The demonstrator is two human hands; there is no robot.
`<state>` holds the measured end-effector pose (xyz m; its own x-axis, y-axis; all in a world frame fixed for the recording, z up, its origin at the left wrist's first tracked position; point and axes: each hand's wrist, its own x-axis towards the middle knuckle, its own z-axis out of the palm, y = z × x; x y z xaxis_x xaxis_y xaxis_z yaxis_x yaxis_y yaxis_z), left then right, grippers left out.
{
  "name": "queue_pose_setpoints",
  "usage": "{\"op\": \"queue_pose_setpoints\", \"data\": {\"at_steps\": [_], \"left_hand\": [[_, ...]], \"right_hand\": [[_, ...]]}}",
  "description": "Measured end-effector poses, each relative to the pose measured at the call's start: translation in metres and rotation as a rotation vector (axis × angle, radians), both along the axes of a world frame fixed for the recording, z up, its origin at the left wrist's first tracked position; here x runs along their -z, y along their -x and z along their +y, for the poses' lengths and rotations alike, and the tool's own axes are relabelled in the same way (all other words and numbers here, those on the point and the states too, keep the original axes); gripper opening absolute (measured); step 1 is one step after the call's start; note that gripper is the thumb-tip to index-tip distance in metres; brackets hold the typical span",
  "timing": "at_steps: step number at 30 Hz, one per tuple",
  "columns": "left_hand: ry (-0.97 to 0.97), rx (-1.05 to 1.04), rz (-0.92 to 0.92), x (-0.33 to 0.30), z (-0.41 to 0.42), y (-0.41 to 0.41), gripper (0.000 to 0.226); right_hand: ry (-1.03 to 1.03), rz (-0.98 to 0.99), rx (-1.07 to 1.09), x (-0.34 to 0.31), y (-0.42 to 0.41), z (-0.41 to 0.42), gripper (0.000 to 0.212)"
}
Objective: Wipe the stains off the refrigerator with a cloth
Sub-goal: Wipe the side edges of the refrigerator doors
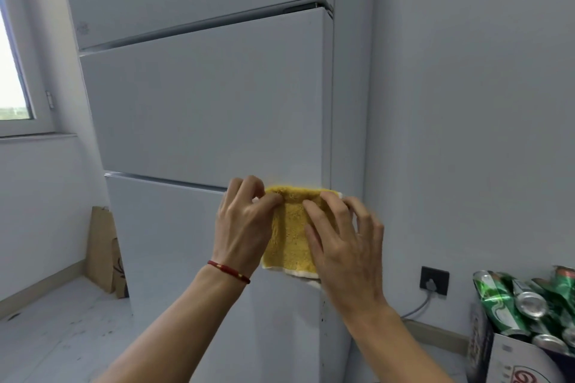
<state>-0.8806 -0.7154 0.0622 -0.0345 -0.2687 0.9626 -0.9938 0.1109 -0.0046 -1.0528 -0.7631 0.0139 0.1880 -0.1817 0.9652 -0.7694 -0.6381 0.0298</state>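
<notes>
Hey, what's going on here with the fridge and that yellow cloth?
A person stands at a white refrigerator holding a yellow cloth with both hands. The left hand pinches its upper left edge and the right hand grips the right side, apparently spreading or folding it. Dark specks show on the fridge's lower right edge, below the cloth.

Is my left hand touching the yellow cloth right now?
Touching. The head view shows the left hand pinching the top left edge of the yellow cloth, its fingertips curled onto the fabric.
</notes>
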Motion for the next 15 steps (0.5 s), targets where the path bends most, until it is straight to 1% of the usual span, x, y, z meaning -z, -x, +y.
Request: {"op": "queue_pose_setpoints", "data": {"at_steps": [2, 4, 6, 8, 11, 13, 14, 15], "left_hand": [[-0.006, -0.035, -0.035, 0.009, 0.002, 0.001, 0.015], [-0.001, -0.022, -0.051, 0.015, 0.002, 0.004, 0.019], [-0.003, 0.013, -0.053, 0.017, 0.000, 0.004, 0.018], [-0.014, 0.037, -0.062, 0.019, -0.001, 0.001, 0.017], [-0.026, 0.041, -0.132, 0.019, 0.003, -0.006, 0.015], [-0.041, 0.056, -0.162, 0.018, 0.004, -0.007, 0.011], [-0.067, 0.065, -0.133, 0.018, 0.004, -0.004, 0.015], [-0.101, 0.094, -0.061, 0.018, 0.003, 0.001, 0.022]], "right_hand": [[0.008, 0.025, -0.030, -0.002, 0.005, -0.005, 0.030], [-0.047, 0.029, -0.157, -0.003, 0.010, -0.009, 0.031], [-0.157, -0.016, -0.311, -0.006, 0.011, -0.008, 0.030], [-0.270, -0.099, -0.420, -0.010, 0.010, -0.004, 0.024], [-0.476, -0.269, -0.594, -0.018, 0.008, 0.000, 0.014], [-0.539, -0.357, -0.643, -0.023, 0.007, 0.002, 0.009], [-0.557, -0.388, -0.650, -0.024, 0.006, 0.002, 0.007], [-0.569, -0.416, -0.657, -0.026, 0.006, 0.002, 0.006]]}}
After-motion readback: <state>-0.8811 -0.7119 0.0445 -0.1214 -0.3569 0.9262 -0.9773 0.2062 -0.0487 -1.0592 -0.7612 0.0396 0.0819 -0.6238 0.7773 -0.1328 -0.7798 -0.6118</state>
